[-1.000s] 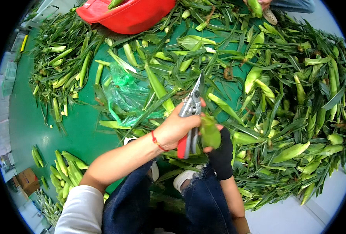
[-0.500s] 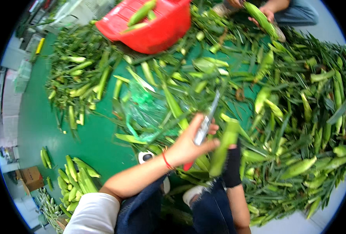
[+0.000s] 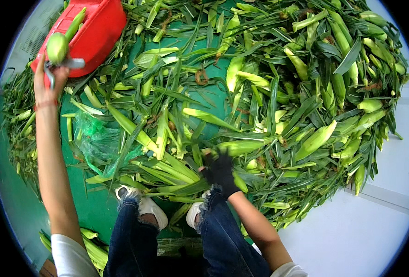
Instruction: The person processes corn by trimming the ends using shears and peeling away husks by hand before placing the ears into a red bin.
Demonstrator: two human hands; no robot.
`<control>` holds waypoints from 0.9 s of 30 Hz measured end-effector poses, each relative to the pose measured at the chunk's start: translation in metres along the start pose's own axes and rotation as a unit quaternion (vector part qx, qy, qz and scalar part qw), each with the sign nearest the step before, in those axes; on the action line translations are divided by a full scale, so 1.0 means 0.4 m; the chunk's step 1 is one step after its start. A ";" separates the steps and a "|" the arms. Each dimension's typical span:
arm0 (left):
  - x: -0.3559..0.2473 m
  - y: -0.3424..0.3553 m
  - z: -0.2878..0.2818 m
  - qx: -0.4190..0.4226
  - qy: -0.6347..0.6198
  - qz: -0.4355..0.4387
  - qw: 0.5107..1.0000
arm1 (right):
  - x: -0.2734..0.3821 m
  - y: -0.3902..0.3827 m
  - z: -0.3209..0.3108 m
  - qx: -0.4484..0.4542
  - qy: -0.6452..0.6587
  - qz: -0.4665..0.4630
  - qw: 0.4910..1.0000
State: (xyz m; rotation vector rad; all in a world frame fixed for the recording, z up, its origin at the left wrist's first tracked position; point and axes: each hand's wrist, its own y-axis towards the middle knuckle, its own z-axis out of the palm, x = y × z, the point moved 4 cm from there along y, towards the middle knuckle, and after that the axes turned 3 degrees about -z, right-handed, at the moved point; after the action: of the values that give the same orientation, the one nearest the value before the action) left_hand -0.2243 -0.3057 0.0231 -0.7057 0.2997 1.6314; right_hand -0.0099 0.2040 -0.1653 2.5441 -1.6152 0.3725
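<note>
At upper left my left hand [image 3: 48, 78] is shut on metal shears [image 3: 74, 63] and a short, pale green corn ear [image 3: 57, 45], both held over the red plastic basket [image 3: 100, 32], which holds at least one more corn ear. My right hand [image 3: 218, 171], in a black fingerless glove, reaches down among the leaves beside my knee, its fingers apart, close to a husked green corn ear [image 3: 241, 147]. Whether its fingertips touch that ear is unclear.
A large heap of corn and leaves [image 3: 320, 87] covers the right side. A crumpled green plastic bag [image 3: 96, 124] lies on the green mat [image 3: 84, 203]. More ears [image 3: 94, 254] lie at lower left. My feet stand at bottom centre, beside white flooring [image 3: 352, 231] on the right.
My left hand has swung up-left to the basket with shears and corn. My right hand has parted from it and lowered into the leaves. The view has shifted; the other person is out of sight.
</note>
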 end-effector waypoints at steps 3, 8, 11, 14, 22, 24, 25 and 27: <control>0.020 0.069 -0.028 -0.134 -0.095 -0.013 0.986 | 0.087 -0.074 0.100 0.269 0.308 -0.059 0.911; 0.363 -0.248 0.123 0.091 0.105 -0.147 0.979 | -0.144 -0.079 0.008 -0.082 0.695 0.507 0.503; 0.607 -0.419 0.123 0.035 0.132 -0.308 0.941 | -0.100 -0.020 0.013 -0.098 0.689 0.546 0.466; 0.844 -0.512 0.082 0.081 0.281 -0.422 0.858 | -0.159 -0.020 0.073 -0.134 0.710 0.567 0.394; 0.777 -0.452 -0.067 -0.021 0.368 -0.418 0.830 | -0.082 0.077 -0.036 -0.244 0.861 0.312 0.318; 0.709 -0.459 -0.020 0.016 0.216 -0.484 0.848 | -0.039 0.095 -0.149 -0.193 0.833 0.186 0.484; 0.688 -0.469 0.011 0.032 0.179 -0.498 0.848 | -0.030 0.095 -0.159 -0.145 0.844 0.156 0.492; 0.682 -0.522 0.090 0.152 0.090 -0.496 0.850 | -0.046 0.087 -0.166 -0.076 0.812 0.137 0.562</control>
State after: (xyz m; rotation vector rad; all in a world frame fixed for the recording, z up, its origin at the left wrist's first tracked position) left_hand -0.0448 -0.0260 -0.0709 -0.6082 0.2509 0.5109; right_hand -0.0585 0.2197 -0.1077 0.7087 -0.9153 1.7230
